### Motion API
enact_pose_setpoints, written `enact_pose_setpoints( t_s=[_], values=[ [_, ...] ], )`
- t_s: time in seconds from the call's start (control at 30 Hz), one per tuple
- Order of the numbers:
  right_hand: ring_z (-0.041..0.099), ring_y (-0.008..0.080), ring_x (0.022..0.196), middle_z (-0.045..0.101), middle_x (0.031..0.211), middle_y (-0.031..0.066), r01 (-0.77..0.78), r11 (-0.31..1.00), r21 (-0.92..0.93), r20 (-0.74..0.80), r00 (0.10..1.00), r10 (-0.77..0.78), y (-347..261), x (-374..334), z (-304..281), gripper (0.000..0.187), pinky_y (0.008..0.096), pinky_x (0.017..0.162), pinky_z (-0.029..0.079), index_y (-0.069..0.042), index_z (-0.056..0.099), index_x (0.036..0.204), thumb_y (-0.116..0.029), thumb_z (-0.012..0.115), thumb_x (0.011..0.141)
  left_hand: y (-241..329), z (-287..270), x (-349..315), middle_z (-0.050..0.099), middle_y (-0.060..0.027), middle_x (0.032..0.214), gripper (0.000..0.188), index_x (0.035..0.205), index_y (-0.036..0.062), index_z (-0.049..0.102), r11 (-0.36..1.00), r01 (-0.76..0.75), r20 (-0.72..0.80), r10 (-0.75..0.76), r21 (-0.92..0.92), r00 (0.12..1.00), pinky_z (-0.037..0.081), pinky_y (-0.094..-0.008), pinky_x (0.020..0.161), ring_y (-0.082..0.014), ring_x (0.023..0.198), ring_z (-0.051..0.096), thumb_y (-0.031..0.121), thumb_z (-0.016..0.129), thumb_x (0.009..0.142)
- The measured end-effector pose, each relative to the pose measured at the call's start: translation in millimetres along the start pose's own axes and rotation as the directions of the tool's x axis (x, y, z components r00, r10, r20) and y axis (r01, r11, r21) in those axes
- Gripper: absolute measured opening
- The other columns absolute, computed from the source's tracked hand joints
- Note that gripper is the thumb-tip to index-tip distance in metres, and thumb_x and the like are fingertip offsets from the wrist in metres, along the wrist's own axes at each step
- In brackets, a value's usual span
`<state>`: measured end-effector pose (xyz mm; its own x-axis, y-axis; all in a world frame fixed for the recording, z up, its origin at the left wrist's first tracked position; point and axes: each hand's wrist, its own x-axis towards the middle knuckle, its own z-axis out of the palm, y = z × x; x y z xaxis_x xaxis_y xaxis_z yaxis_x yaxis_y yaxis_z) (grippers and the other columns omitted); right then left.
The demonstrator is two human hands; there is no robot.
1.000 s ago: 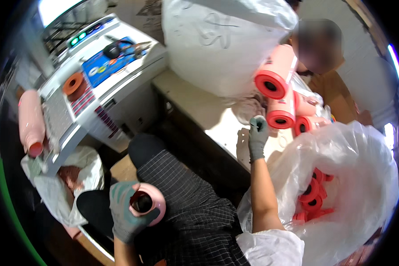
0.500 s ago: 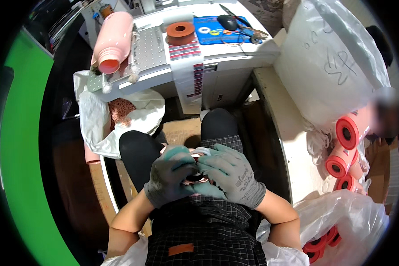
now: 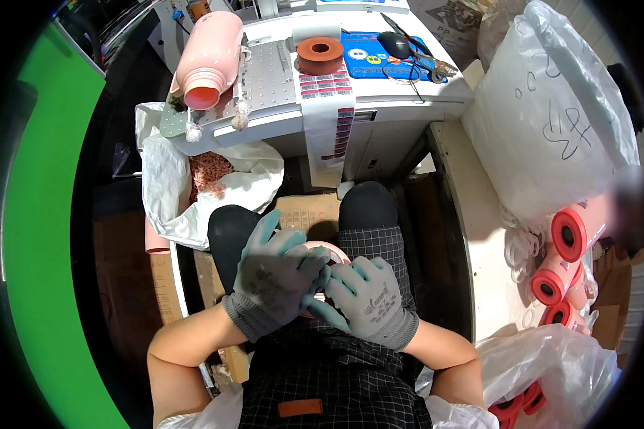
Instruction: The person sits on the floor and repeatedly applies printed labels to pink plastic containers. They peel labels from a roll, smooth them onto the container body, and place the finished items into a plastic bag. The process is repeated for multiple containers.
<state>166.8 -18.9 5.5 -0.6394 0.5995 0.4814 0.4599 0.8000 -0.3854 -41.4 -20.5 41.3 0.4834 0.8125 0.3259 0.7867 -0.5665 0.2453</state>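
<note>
In my lap, between the knees, sits a pink round-rimmed piece (image 3: 329, 249), mostly covered by my hands; its full shape is hidden. My left hand (image 3: 277, 279), in a grey glove with green fingertips, is above its left side. One finger points up and away while the thumb and other fingers close together near the middle. My right hand (image 3: 368, 299), gloved the same way, has its fingers bent inward and its thumb stretched left under them. The fingertips of both hands meet over the piece. Anything pinched between them is too small or hidden to make out.
Ahead, a pink bottle (image 3: 211, 61) lies on a perforated metal plate (image 3: 268, 82), beside an orange-brown tape roll (image 3: 320, 55) and label strip (image 3: 327, 132). A white bag (image 3: 157, 207) holds pink bits. Pink bottles (image 3: 569, 232) and a big white sack (image 3: 551, 121) stand right.
My hands have shifted from cupping round the pink piece to fingertips meeting above it. My left hand has lifted one finger. The view has swung slightly, so the surroundings sit further right.
</note>
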Motion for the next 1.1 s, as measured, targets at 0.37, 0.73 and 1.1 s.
enact_pose_setpoints(
  t_s=[0.37, 0.73, 1.1],
  values=[
    [0.058, 0.0216, 0.078, 0.065, 0.094, 0.0041, 0.046, 0.999, 0.015, 0.011, 0.999, -0.046, 4.1, -9.1, -4.1, 0.026, 0.0377, 0.068, 0.043, -0.012, 0.066, 0.086, -0.035, 0.078, 0.086, -15.3, -8.9, 39.3, 0.067, -0.0125, 0.099, 0.029, 0.090, 0.0075, 0.072, 0.991, -0.052, 0.506, 0.106, -0.120, 0.856, 0.055, -0.0451, 0.080, -0.0331, 0.095, 0.067, 0.032, 0.081, 0.076],
    [0.061, 0.0242, 0.081, 0.064, 0.094, 0.0057, -0.112, 0.985, 0.129, -0.124, 0.984, 0.128, 13.3, -48.7, -9.6, 0.041, 0.0374, 0.068, 0.046, -0.011, 0.066, 0.090, -0.036, 0.092, 0.071, 3.1, 18.2, 39.6, 0.069, -0.0126, 0.105, 0.050, 0.118, 0.0082, 0.064, 0.910, -0.034, 0.159, 0.109, -0.413, 0.981, 0.057, -0.0433, 0.073, -0.0316, 0.088, 0.072, 0.042, 0.081, 0.085],
    [0.069, 0.0215, 0.111, 0.070, 0.126, 0.0170, -0.750, 0.096, 0.655, 0.449, 0.488, 0.748, 21.1, -156.5, -36.2, 0.071, 0.0355, 0.095, 0.056, 0.007, 0.049, 0.149, -0.026, 0.074, 0.091, 79.6, 101.5, -3.5, 0.070, -0.0131, 0.124, 0.045, 0.117, 0.0085, 0.070, 0.809, -0.381, -0.277, 0.280, -0.448, 0.919, 0.056, -0.0459, 0.100, -0.0318, 0.116, 0.069, 0.035, 0.081, 0.082]
  ],
)
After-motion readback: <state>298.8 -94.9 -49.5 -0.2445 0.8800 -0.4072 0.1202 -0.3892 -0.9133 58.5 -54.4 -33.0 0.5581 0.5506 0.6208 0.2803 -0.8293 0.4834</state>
